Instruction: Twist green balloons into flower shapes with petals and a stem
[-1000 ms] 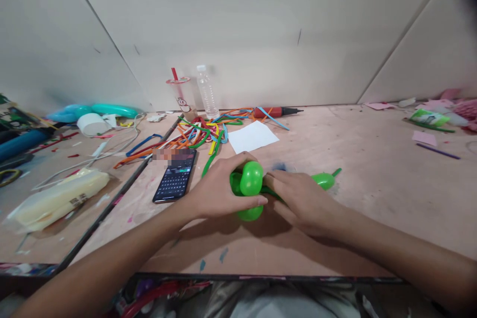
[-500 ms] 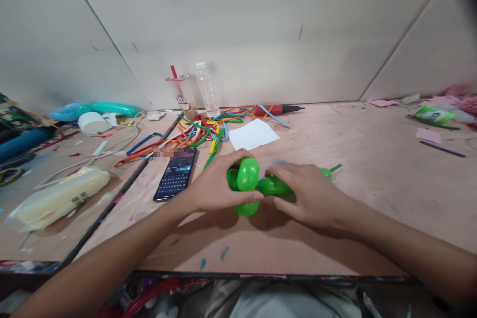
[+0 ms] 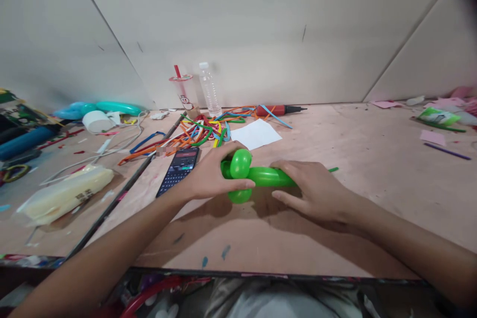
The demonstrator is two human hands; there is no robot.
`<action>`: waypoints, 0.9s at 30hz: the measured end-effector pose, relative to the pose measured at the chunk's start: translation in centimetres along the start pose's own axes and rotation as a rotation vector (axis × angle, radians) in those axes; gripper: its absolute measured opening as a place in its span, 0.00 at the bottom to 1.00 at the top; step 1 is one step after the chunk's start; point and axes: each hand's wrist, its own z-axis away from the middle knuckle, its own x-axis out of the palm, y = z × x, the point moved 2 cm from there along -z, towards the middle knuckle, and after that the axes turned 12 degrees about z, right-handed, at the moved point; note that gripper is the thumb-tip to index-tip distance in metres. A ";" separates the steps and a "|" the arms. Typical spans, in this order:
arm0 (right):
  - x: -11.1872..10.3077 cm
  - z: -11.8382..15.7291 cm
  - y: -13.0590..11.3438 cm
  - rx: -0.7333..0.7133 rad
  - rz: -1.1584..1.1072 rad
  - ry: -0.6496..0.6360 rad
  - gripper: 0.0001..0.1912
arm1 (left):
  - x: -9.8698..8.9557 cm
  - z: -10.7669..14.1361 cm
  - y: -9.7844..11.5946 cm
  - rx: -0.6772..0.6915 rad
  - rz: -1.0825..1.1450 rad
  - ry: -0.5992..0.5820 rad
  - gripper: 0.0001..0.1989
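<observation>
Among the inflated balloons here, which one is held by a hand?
The green balloon: the left hand holds its bunched end. The teal balloon and light blue balloon lie untouched at the back left.

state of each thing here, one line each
Long green balloon: inflated, twisted into bubbles at left, uninflated tip at right
Black phone: screen lit, keyboard showing
Clear plastic bottle: upright, capped
Clear plastic cup: upright, red straw in
Thin multicoloured balloons: uninflated, tangled
Teal sausage-shaped balloon: inflated
Red-and-black pump: lying on its side
</observation>
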 end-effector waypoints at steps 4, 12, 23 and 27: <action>-0.2 -0.6 -0.8 -0.041 0.109 0.047 0.15 | 1.0 0.2 0.6 -0.032 0.083 -0.016 0.32; -3.1 0.1 0.7 0.101 -0.455 0.302 0.15 | 0.4 0.9 2.3 0.133 0.427 0.071 0.30; -0.7 0.1 -0.6 0.295 -0.718 0.215 0.12 | 4.2 0.9 4.7 -0.177 0.077 -0.108 0.22; -0.9 0.3 0.0 0.149 -0.368 0.221 0.04 | 4.7 0.7 3.0 -0.114 0.225 -0.144 0.20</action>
